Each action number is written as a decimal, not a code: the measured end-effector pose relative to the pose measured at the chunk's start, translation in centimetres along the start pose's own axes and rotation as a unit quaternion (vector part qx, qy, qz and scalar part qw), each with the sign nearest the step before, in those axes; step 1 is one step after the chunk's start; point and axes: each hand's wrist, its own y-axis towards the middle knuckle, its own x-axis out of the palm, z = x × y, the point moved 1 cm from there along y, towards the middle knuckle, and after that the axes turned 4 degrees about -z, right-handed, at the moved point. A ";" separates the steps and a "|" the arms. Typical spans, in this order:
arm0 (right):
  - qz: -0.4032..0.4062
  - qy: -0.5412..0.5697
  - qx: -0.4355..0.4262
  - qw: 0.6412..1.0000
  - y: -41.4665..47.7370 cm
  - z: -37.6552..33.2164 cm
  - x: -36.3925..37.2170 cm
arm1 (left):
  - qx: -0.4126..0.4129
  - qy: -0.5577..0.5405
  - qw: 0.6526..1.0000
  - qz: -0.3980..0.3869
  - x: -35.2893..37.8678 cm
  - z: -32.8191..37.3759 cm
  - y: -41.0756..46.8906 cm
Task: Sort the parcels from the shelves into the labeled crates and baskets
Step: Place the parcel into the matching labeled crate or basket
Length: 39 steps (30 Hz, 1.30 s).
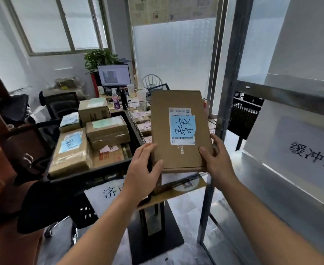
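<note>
Both hands have hold of one flat cardboard parcel [163,104], which is raised in the air in front of the person, face up, above the near right corner of a black crate [81,178]. The left hand [144,169] grips the lower left corner with the thumb on top and the fingers curled under. The right hand [214,159] pinches the lower right edge the same way. A blue note [183,127] with handwritten characters is stuck over the shipping label, and this step turns on it. It should be read in full and checked against the crate's white paper label [107,192] before anything is let go. The left forearm hides part of that label, so shifting the arm or head would help. A boxed parcel [69,150] already in the crate has a similar blue note (its writing is too small to match with certainty), which suggests this crate, not the wire basket [138,106] behind it. The crate looks nearly full, so the parcel is best lowered level onto the stack, note upward, and not dropped, with the fingers slid out last.
</note>
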 end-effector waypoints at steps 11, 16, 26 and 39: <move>-0.056 -0.145 -0.028 0.987 26.1 -0.7 3.8 | -0.119 0.103 0.988 -0.005 2.8 -8.6 16.7; -0.098 -0.217 0.016 0.971 34.9 2.1 6.7 | -0.179 0.127 0.975 -0.023 3.9 -12.2 20.7; -0.130 -0.399 -0.021 0.907 46.2 6.4 11.1 | -0.223 0.164 0.960 -0.042 4.4 -17.2 25.3; -0.356 -0.572 -0.037 0.738 44.9 7.2 15.2 | -0.219 0.208 0.951 -0.069 5.9 -19.5 26.6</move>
